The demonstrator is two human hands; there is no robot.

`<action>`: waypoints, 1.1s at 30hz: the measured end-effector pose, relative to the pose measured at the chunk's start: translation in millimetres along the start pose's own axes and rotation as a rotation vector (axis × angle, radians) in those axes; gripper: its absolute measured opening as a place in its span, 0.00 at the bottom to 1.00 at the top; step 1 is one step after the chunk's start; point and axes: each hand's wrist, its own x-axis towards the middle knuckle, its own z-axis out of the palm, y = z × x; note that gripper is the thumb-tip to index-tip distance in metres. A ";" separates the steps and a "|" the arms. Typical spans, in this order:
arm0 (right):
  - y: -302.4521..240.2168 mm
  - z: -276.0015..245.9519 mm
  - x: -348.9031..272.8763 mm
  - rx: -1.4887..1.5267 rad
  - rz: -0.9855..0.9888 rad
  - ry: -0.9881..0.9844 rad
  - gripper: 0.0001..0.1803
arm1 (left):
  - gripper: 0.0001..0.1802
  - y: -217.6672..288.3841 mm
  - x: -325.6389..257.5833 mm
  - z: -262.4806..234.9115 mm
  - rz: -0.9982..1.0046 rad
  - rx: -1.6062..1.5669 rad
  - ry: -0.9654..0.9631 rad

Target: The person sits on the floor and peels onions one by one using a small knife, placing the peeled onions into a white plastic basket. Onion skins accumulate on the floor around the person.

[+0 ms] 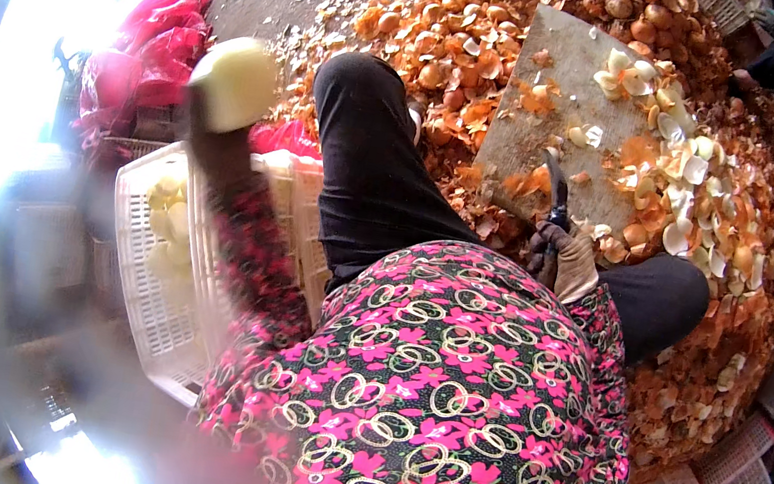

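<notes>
Gripping 1 peeled onion (233,84) in the left hand (212,131), round, with no clear long axis; with the white crate (167,319) just bodyward of that grip, well apart from the right hand (562,255), closed around 1 knife (556,176) pointing forward.

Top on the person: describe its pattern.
The top has pink flowers and pale linked rings on a dark ground; head view shows it.
</notes>
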 end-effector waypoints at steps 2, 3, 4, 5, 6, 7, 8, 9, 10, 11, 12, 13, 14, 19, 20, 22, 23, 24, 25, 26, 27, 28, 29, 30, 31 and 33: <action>6.9 -3.5 -0.6 0.006 0.075 -0.058 0.10 | 0.29 68.2 -27.8 -16.2 0.323 0.581 0.220; 3.3 1.1 -5.7 -0.020 0.081 -0.062 0.10 | 0.33 108.2 -39.2 -37.0 0.354 0.934 0.292; -4.8 7.3 -11.3 -0.051 0.075 -0.054 0.10 | 0.37 141.2 -46.9 -59.7 0.369 1.270 0.377; -9.8 10.8 -13.1 -0.088 0.073 -0.046 0.11 | 0.42 166.5 -51.3 -90.5 0.213 1.644 0.427; -12.0 -0.5 -5.4 0.009 0.049 -0.164 0.14 | 0.45 172.1 -61.0 -97.4 0.213 2.015 0.542; -15.3 -2.4 -1.3 0.209 0.056 -0.078 0.16 | 0.48 171.6 -65.5 -83.8 0.212 2.390 0.642; -23.7 -8.7 10.1 0.324 0.020 -0.082 0.16 | 0.44 159.2 -66.9 -68.9 0.360 2.273 0.651; -36.2 -11.9 20.7 0.430 -0.011 -0.078 0.15 | 0.41 144.5 -73.7 -40.9 0.493 2.156 0.650; -50.4 -16.1 27.5 0.227 -0.094 -0.060 0.14 | 0.33 126.0 -61.6 -32.1 0.588 1.795 0.353; -66.8 -14.1 33.6 0.023 -0.170 -0.058 0.13 | 0.26 108.5 -48.6 -23.2 0.654 1.417 0.097; -75.9 -14.6 46.7 -0.069 -0.196 0.076 0.12 | 0.21 73.9 -25.0 -11.8 0.659 1.415 -0.064; -85.5 -16.4 62.8 -0.161 -0.223 0.211 0.11 | 0.16 35.1 -3.7 7.1 0.665 1.403 -0.225; -89.1 -44.6 91.2 -0.141 -0.185 0.183 0.11 | 0.15 -3.2 4.1 48.2 0.622 1.297 -0.316; -72.6 -69.1 138.1 -0.390 -0.011 0.316 0.12 | 0.27 -209.1 72.8 75.6 -0.067 1.143 -0.779; -78.7 -51.9 126.3 -0.422 -0.072 0.277 0.12 | 0.27 -253.5 64.1 57.4 -0.252 1.148 -0.716; -87.6 -8.9 87.4 -0.437 -0.200 0.281 0.14 | 0.27 -298.9 45.2 57.2 -0.373 1.420 -0.904; -90.0 -8.4 84.2 -0.503 -0.208 0.334 0.14 | 0.26 -312.3 28.7 51.6 -0.392 1.517 -0.951; -90.1 -7.1 79.7 -0.476 -0.222 0.325 0.14 | 0.25 -317.3 12.9 52.1 -0.381 1.630 -0.994; -88.1 -6.8 75.4 -0.449 -0.228 0.317 0.13 | 0.24 -332.0 -6.0 38.6 -0.458 1.564 -0.874; -87.2 -7.3 68.1 -0.472 -0.242 0.327 0.13 | 0.23 -337.9 -20.2 29.2 -0.443 1.517 -0.909; -86.8 1.4 57.9 -0.429 -0.223 0.326 0.13 | 0.22 -343.8 -28.1 24.3 -0.437 1.467 -0.942; -88.6 13.6 51.6 -0.434 -0.197 0.354 0.12 | 0.22 -352.0 -27.3 25.4 -0.472 1.467 -1.111; -91.8 22.3 48.8 -0.440 -0.171 0.383 0.10 | 0.22 -360.4 -27.4 27.8 -0.504 1.457 -1.282; -90.9 23.9 44.6 -0.383 -0.203 0.337 0.10 | 0.25 -367.3 -32.1 28.0 -0.415 1.486 -1.399; -91.8 26.4 38.5 -0.372 -0.193 0.350 0.11 | 0.26 -373.1 -40.3 27.5 -0.422 1.496 -1.409; -91.7 36.5 25.1 -0.336 -0.171 0.405 0.11 | 0.30 -382.2 -56.5 30.0 -0.437 1.505 -1.466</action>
